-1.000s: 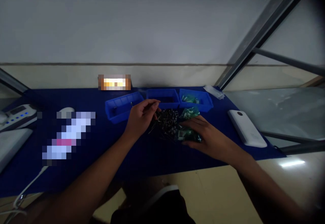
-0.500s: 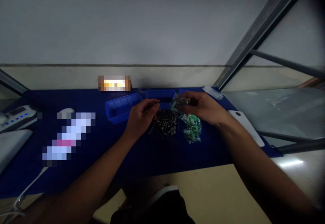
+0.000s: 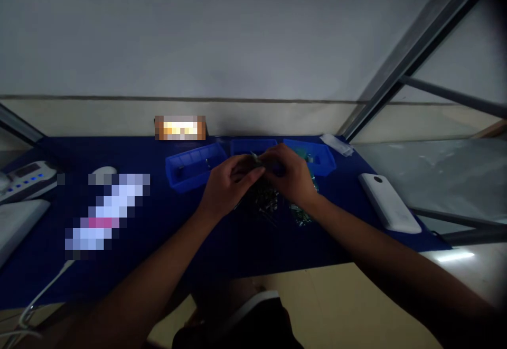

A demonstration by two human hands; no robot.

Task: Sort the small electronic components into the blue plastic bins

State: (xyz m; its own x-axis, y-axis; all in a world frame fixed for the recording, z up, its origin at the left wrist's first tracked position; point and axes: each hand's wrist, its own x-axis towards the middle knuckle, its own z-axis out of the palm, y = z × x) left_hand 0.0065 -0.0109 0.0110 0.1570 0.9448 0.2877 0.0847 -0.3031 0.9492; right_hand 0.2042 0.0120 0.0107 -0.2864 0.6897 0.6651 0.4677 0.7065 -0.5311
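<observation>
My left hand [image 3: 225, 185] and my right hand [image 3: 291, 175] meet above the middle of the table, fingers closed on a small clear plastic bag [image 3: 254, 157]. Only a pale greenish bit of it shows between the fingertips; the fingers hide the remainder. Beneath the hands lies a heap of small dark and metallic screw-like pieces [image 3: 266, 201], partly covered by them. Several clear bags with green pieces [image 3: 301, 216] are on the cloth below my right wrist, which hides part of them.
Three blue bins stand behind the hands: a left bin [image 3: 174, 177], a middle bin [image 3: 253, 144] and a right bin [image 3: 327, 164] holding green bags. A white power bank-like block [image 3: 390, 204] lies at right. A lit blurred phone-like device [image 3: 106, 211] with a cable [image 3: 47, 285] lies at left.
My right hand has moved left from above the green bags, bringing the clear bag to my left hand. The right bin is now more visible. The view has shifted slightly.
</observation>
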